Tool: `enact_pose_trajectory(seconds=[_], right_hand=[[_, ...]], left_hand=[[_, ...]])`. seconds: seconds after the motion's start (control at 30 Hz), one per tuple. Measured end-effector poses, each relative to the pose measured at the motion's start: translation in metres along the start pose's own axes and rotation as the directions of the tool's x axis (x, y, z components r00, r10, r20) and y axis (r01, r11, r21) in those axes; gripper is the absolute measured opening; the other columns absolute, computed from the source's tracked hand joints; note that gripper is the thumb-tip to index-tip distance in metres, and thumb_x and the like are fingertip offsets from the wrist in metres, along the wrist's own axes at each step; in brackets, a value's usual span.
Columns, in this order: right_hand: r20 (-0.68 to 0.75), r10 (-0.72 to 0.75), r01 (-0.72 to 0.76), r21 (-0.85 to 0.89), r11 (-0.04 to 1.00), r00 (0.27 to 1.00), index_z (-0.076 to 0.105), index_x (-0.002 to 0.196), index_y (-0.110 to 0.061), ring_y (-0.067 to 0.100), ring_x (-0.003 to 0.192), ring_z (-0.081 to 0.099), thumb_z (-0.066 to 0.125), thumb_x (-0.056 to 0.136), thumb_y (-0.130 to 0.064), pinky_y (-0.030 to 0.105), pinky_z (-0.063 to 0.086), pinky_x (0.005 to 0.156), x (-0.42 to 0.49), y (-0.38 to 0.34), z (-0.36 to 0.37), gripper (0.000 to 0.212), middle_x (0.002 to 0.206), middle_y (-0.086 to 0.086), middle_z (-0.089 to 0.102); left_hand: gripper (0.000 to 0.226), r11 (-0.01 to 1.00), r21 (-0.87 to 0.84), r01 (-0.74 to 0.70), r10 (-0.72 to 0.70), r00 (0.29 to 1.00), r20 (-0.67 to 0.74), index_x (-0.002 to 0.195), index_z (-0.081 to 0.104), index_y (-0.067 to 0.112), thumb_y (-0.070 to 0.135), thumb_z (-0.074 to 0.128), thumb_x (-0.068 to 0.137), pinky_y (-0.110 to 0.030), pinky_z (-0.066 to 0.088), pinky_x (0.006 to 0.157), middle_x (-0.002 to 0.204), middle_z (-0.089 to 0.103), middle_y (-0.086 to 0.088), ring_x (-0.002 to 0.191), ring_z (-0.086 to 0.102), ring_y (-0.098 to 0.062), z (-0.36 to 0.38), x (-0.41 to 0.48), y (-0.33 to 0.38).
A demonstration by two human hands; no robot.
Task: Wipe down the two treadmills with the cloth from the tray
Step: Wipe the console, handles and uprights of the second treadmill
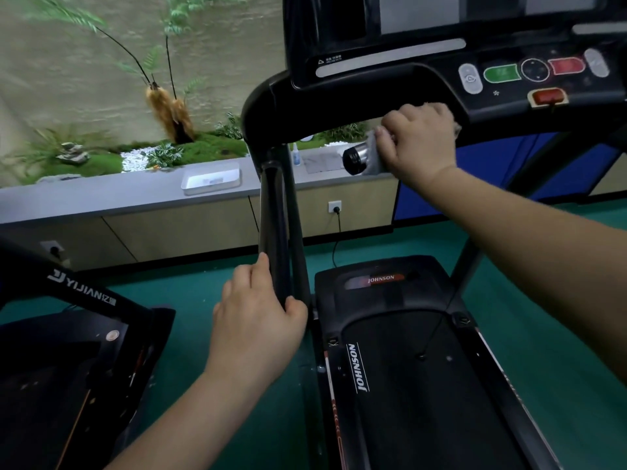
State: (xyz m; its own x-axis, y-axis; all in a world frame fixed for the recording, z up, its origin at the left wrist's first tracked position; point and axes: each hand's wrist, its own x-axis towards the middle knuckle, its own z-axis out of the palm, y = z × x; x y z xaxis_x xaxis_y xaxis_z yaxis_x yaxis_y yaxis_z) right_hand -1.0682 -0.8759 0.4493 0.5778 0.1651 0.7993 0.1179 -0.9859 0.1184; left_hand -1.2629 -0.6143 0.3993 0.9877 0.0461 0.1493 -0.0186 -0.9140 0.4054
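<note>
A black Johnson treadmill (pixel 400 351) fills the right half of the view, its console (pixel 529 72) at the top. My right hand (pixel 419 140) grips a grey cloth (pixel 375 154) wrapped round the silver pulse handle (pixel 356 157) under the console. My left hand (pixel 258 320) holds the black left side handrail (pixel 276 212), fingers curled round it. A second black treadmill (pixel 78 337), marked Yijian, shows at the lower left. The white tray (pixel 211 179) sits on the grey ledge beyond.
The grey ledge (pixel 101 195) runs along the far wall, with a small spray bottle (pixel 296 154) and a planted moss bed (pixel 190 150) behind it. A power cord (pixel 337 239) hangs from a wall socket. Green floor (pixel 217 279) lies between the treadmills.
</note>
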Motion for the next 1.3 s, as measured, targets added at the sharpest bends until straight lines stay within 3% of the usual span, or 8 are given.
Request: enact_pose_trajectory(seconds=[0.17, 0.3, 0.47, 0.6, 0.77, 0.93, 1.17, 1.3], right_hand=[[-0.014, -0.186, 0.186, -0.008, 0.983, 0.982, 0.061, 0.088, -0.021, 0.027, 0.078, 0.059, 0.037, 0.096, -0.044, 0.039, 0.037, 0.082, -0.009, -0.052, 0.008, 0.035, 0.084, 0.002, 0.064], [0.044, -0.386, 0.387, -0.020, 0.922, 0.921, 0.059, 0.097, -0.018, 0.028, 0.079, 0.061, 0.038, 0.096, -0.050, 0.037, 0.040, 0.075, -0.004, -0.011, 0.009, 0.038, 0.090, 0.005, 0.063], [-0.100, -0.120, 0.121, 0.000, 0.993, 0.988, 0.058, 0.083, -0.011, 0.032, 0.063, 0.053, 0.040, 0.095, -0.034, 0.038, 0.037, 0.065, -0.003, 0.032, 0.008, 0.032, 0.073, 0.011, 0.058], [-0.073, 0.112, -0.113, -0.011, 0.994, 0.991, 0.063, 0.078, -0.013, 0.029, 0.070, 0.056, 0.039, 0.089, -0.034, 0.040, 0.037, 0.079, 0.002, -0.016, 0.006, 0.033, 0.076, 0.009, 0.063], [-0.038, -0.086, 0.088, 0.051, 0.995, 0.996, 0.060, 0.070, -0.016, 0.028, 0.062, 0.058, 0.046, 0.088, -0.036, 0.038, 0.042, 0.070, 0.000, -0.065, 0.010, 0.030, 0.068, 0.005, 0.063], [0.000, -0.344, 0.344, 0.056, 0.937, 0.939, 0.056, 0.075, -0.017, 0.027, 0.059, 0.057, 0.045, 0.090, -0.040, 0.033, 0.040, 0.060, 0.004, -0.026, 0.009, 0.029, 0.069, 0.005, 0.060], [0.063, -0.090, 0.085, 0.087, 0.993, 0.994, 0.054, 0.071, -0.011, 0.035, 0.061, 0.055, 0.036, 0.089, -0.035, 0.039, 0.036, 0.060, 0.018, 0.028, -0.002, 0.035, 0.067, 0.013, 0.060], [-0.071, 0.131, -0.123, 0.096, 0.988, 0.989, 0.058, 0.082, -0.014, 0.030, 0.081, 0.054, 0.040, 0.093, -0.031, 0.040, 0.034, 0.083, -0.007, 0.008, 0.013, 0.028, 0.082, 0.008, 0.062]], left_hand=[[0.071, 1.000, -0.003, -0.002, 0.002, 1.000, -0.005, 0.151, 0.015, 0.020, 0.040, 0.042, 0.087, -0.038, 0.039, 0.100, 0.132, 0.037, 0.001, 0.120, 0.037, -0.018, -0.001, 0.000, 0.000], [0.071, 1.000, -0.016, 0.003, -0.003, 1.000, -0.009, 0.150, 0.017, 0.022, 0.040, 0.044, 0.087, -0.037, 0.038, 0.098, 0.132, 0.038, 0.002, 0.119, 0.038, -0.017, -0.002, 0.000, 0.000], [0.070, 0.998, -0.058, 0.010, -0.011, 1.000, -0.012, 0.150, 0.018, 0.021, 0.036, 0.046, 0.087, -0.037, 0.038, 0.101, 0.132, 0.037, 0.002, 0.121, 0.036, -0.018, 0.001, -0.001, 0.000], [0.071, 0.997, -0.081, 0.020, -0.021, 1.000, -0.012, 0.150, 0.019, 0.020, 0.033, 0.048, 0.086, -0.037, 0.036, 0.103, 0.131, 0.037, 0.002, 0.121, 0.034, -0.018, 0.002, 0.000, 0.001], [0.071, 0.997, -0.075, 0.021, -0.022, 1.000, -0.005, 0.150, 0.017, 0.021, 0.036, 0.047, 0.087, -0.036, 0.036, 0.103, 0.132, 0.036, 0.003, 0.122, 0.034, -0.017, 0.002, 0.001, 0.000], [0.070, 0.998, -0.052, 0.024, -0.025, 1.000, -0.019, 0.149, 0.019, 0.023, 0.039, 0.046, 0.087, -0.036, 0.035, 0.101, 0.136, 0.035, 0.005, 0.125, 0.034, -0.016, 0.001, 0.000, -0.001], [0.069, 0.995, -0.099, 0.033, -0.036, 0.999, -0.028, 0.149, 0.022, 0.023, 0.036, 0.049, 0.087, -0.035, 0.035, 0.102, 0.133, 0.037, 0.005, 0.123, 0.035, -0.016, 0.002, 0.000, -0.001], [0.070, 0.989, -0.145, 0.030, -0.034, 0.999, -0.024, 0.149, 0.021, 0.022, 0.033, 0.050, 0.087, -0.032, 0.033, 0.104, 0.132, 0.036, 0.005, 0.122, 0.033, -0.016, 0.003, -0.002, -0.002]])
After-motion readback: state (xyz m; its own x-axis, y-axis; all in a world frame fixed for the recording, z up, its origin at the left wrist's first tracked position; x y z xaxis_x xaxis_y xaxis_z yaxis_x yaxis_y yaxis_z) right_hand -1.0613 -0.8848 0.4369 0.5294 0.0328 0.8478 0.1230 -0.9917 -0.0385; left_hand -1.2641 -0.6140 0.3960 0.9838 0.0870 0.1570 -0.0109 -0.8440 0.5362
